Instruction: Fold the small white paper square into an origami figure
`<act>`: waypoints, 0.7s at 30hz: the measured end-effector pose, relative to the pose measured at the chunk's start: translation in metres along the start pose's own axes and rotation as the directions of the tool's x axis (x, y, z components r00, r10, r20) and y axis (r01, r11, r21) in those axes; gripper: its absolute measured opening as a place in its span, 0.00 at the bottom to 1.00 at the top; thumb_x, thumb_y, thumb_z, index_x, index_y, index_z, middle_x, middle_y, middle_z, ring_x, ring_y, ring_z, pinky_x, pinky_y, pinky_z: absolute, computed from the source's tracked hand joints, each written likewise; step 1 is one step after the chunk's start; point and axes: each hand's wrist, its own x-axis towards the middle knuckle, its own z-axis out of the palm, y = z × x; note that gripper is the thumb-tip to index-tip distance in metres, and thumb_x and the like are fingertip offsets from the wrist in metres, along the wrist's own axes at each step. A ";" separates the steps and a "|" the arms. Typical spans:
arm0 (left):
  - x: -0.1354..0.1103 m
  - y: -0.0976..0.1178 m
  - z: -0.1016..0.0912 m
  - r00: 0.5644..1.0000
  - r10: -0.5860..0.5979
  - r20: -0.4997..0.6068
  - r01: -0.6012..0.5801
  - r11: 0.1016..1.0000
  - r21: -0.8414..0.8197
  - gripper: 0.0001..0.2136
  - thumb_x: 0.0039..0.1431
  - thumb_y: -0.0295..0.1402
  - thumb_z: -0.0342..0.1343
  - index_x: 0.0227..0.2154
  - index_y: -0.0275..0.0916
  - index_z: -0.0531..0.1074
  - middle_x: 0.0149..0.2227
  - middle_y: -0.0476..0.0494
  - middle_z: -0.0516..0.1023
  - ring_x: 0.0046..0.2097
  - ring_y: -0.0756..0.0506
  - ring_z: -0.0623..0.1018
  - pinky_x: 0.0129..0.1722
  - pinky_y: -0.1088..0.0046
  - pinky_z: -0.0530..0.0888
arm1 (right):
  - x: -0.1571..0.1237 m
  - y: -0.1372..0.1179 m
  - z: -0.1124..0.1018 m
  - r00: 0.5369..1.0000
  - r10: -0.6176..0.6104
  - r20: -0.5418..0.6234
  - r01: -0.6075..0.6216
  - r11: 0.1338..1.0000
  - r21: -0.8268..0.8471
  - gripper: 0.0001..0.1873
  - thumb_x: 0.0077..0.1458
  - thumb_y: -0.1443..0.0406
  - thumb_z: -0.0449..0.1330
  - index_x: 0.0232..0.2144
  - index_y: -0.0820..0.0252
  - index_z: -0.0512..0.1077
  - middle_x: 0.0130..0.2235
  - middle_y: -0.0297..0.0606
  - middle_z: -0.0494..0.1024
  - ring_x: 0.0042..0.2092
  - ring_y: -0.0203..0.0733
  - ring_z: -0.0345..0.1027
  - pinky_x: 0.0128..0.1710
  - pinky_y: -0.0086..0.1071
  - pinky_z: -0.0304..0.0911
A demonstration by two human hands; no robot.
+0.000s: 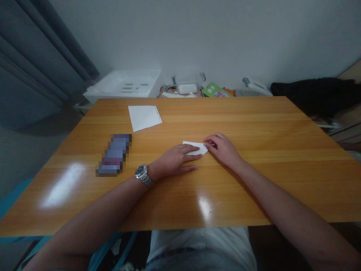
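A small folded piece of white paper (194, 144) lies on the wooden table, between my two hands. My left hand (180, 158) rests flat on it with the fingers stretched out and a little spread, pressing its left and middle part. At the paper's right end, my right hand (221, 148) pinches the tip between thumb and fingers. The exact folds under my fingers are hidden. A metal wristwatch (143, 174) sits on my left wrist.
A white sheet (144, 117) with a perforated edge lies at the back left of the table (254, 124). Left of my hand is a blurred-out phone-like object (115, 154). Beyond the far edge stand a white plastic tray (126, 84) and a green booklet (216, 90).
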 end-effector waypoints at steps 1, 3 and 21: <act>0.000 0.000 0.000 1.000 0.007 0.000 -0.007 1.000 -0.006 0.22 0.69 0.43 0.55 0.62 0.44 0.69 0.67 0.36 0.66 0.67 0.39 0.68 0.67 0.54 0.66 | 0.000 0.000 0.000 1.000 -0.002 0.001 0.002 1.000 0.000 0.06 0.64 0.63 0.62 0.41 0.57 0.78 0.38 0.42 0.76 0.42 0.49 0.71 0.44 0.41 0.65; 0.000 0.000 0.000 1.000 0.019 0.012 -0.019 1.000 -0.016 0.22 0.69 0.43 0.54 0.63 0.43 0.68 0.68 0.37 0.64 0.68 0.39 0.65 0.68 0.55 0.64 | 0.000 0.001 0.000 1.000 -0.005 -0.001 0.005 1.000 -0.001 0.07 0.64 0.63 0.61 0.42 0.57 0.78 0.38 0.42 0.76 0.42 0.48 0.71 0.44 0.41 0.65; 0.000 0.002 -0.001 0.987 -0.115 0.111 0.110 0.993 0.048 0.24 0.72 0.47 0.48 0.66 0.45 0.64 0.70 0.41 0.61 0.69 0.41 0.64 0.69 0.61 0.63 | -0.010 0.003 -0.024 0.970 -0.222 0.101 0.228 0.973 -0.044 0.20 0.69 0.57 0.53 0.56 0.55 0.76 0.43 0.45 0.71 0.45 0.49 0.68 0.47 0.44 0.68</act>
